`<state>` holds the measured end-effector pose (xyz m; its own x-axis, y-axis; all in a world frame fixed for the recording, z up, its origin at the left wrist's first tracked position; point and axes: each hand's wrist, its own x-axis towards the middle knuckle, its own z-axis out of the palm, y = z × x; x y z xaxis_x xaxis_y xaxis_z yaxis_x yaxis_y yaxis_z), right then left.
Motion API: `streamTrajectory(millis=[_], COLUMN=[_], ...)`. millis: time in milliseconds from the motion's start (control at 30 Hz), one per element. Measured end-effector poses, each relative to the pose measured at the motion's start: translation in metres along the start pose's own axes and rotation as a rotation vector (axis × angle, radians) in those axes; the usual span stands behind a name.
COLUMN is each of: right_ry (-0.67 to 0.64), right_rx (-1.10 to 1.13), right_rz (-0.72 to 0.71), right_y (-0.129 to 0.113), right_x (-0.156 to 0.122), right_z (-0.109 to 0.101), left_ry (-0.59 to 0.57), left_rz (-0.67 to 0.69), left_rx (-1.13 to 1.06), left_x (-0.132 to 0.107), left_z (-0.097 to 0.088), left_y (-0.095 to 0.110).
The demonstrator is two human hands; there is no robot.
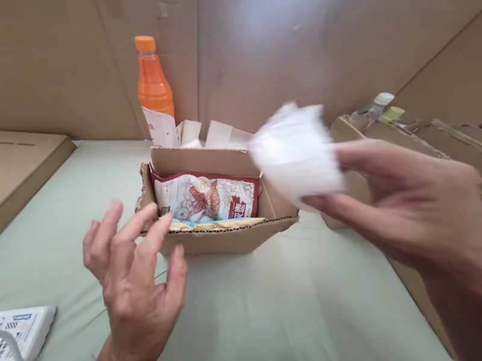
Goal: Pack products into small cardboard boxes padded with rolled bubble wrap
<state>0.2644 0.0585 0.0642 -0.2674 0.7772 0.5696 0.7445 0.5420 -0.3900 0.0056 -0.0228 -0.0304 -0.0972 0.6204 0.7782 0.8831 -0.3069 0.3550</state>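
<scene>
A ragged-edged corrugated box stands open. The right hand pinches a ruffled white bundle; the left hand spreads loosely.

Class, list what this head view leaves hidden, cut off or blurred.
Head view:
Soft-looking white bundle in the right hand: surface details lost to blur.
Yellow-and-blue flat packet: mostly hidden by the brown cardboard box.
White rectangular pack with blue print: cut off by the left edge.
</scene>
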Motion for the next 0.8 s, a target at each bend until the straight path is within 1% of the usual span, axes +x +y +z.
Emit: streamTrajectory(millis=[33, 100, 167, 267, 333, 367, 400, 433, 467, 500, 567, 600, 633, 667, 700, 733, 767, 800], right_ry=[-0.129, -0.362, -0.542, -0.763, -0.844, -0.851, -0.84, -0.812, -0.766, -0.701, -0.483, -0.332, -0.137, 0.031, 0.158, 0.218, 0.232, 0.137], right_rx=[-0.028, -0.087, -0.19, -0.312, -0.346, -0.353, -0.348, -0.33, -0.301, -0.263, -0.195, -0.185, -0.172, -0.143, -0.108, -0.039, 0.02, 0.09], right_rz=[-0.081, -0.226, -0.313, -0.382, -0.423, -0.447, -0.47, -0.49, -0.503, -0.506, -0.448, -0.373, -0.258, -0.135, 0.023, 0.168, 0.278, 0.378], right_y=[-0.003, -0.008, -0.012, -0.019, -0.024, -0.026, -0.028, -0.029, -0.028, -0.026, -0.015, -0.006, 0.005, 0.017, 0.03, 0.042, 0.052, 0.059], right_x=[0.02, 0.051, 0.067, 0.07, 0.066, 0.065, 0.064, 0.065, 0.067, 0.068, 0.064, 0.057, 0.046, 0.031, 0.013, -0.008, -0.03, -0.051], right_z=[0.008, 0.031, 0.059, 0.1, 0.119, 0.124, 0.125, 0.121, 0.113, 0.1, 0.065, 0.045, 0.027, 0.012, 0.003, -0.001, 0.002, 0.01], left_ry=[-0.026, -0.04, -0.045, -0.06, -0.065, -0.065, -0.062, -0.053, -0.021, 0.03, 0.143, 0.165, 0.152, 0.108, 0.035, -0.041, -0.116, -0.18], left_rz=[0.002, 0.008, 0.009, 0.016, 0.029, 0.038, 0.041, 0.026, 0.004, -0.025, -0.105, -0.163, -0.233, -0.317, -0.413, -0.508, -0.591, -0.66], left_rx=[0.009, -0.004, -0.019, -0.03, -0.04, -0.049, -0.058, -0.066, -0.077, -0.092, -0.15, -0.191, -0.236, -0.283, -0.332, -0.384, -0.439, -0.5], left_x=[0.001, -0.002, -0.006, -0.008, -0.007, -0.006, -0.005, -0.005, -0.005, -0.006, -0.01, -0.012, -0.016, -0.02, -0.023, -0.027, -0.031, -0.034], left_z=[0.0, 0.0, 0.0, 0.0, 0.0, 0.0, 0.001, 0.001, 0.002, 0.002, 0.003, 0.003, 0.004, 0.004, 0.005, 0.007, 0.008, 0.01], left_y=[-0.003, -0.008, -0.01, -0.011, -0.012, -0.012, -0.012, -0.013, -0.014, -0.016, -0.022, -0.026, -0.031, -0.037, -0.043, -0.049, -0.054, -0.059])
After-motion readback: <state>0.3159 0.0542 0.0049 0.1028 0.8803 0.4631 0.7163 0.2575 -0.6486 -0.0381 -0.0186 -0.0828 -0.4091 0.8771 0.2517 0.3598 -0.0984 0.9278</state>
